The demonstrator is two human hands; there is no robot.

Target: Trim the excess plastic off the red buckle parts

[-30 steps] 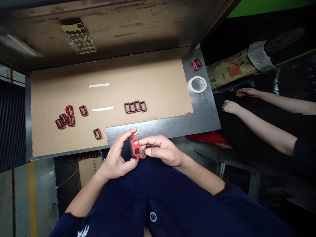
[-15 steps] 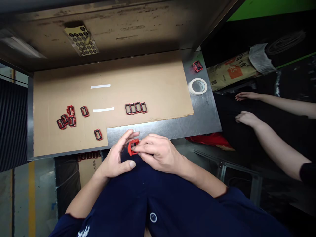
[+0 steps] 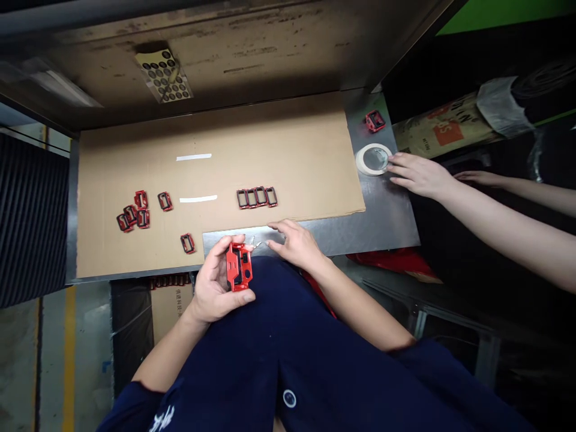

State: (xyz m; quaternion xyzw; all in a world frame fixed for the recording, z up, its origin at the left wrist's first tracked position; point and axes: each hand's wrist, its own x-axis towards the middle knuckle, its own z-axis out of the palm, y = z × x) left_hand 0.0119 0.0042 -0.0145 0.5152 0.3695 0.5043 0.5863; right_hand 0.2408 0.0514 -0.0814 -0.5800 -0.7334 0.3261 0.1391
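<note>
My left hand (image 3: pixel 213 288) is closed around a red and black plastic housing (image 3: pixel 239 267), held upright above my lap near the table's front edge. Its fingers are behind the part and the thumb lies along the lower edge. My right hand (image 3: pixel 297 243) is apart from the housing, over the bare metal strip of the table, thumb and fingers spread. Right beside its thumb lie small thin silvery pieces (image 3: pixel 255 242), too small to name. On the cardboard sheet (image 3: pixel 292 150) beyond stands a row of several red and black frames (image 3: pixel 257 197).
More loose frames (image 3: pixel 134 213) lie at the left, with single ones (image 3: pixel 188 243) nearer the front edge. A co-worker's hand (image 3: pixel 416 173) reaches to a tape roll (image 3: pixel 374 159) at the right. Behind it sits another red part (image 3: pixel 374 121). A sticker sheet (image 3: pixel 164 75) is on the back panel.
My right hand has let go of the red housing and moved up and right to the metal strip. The housing has turned in my left hand. A co-worker's hand has come in to the tape roll.
</note>
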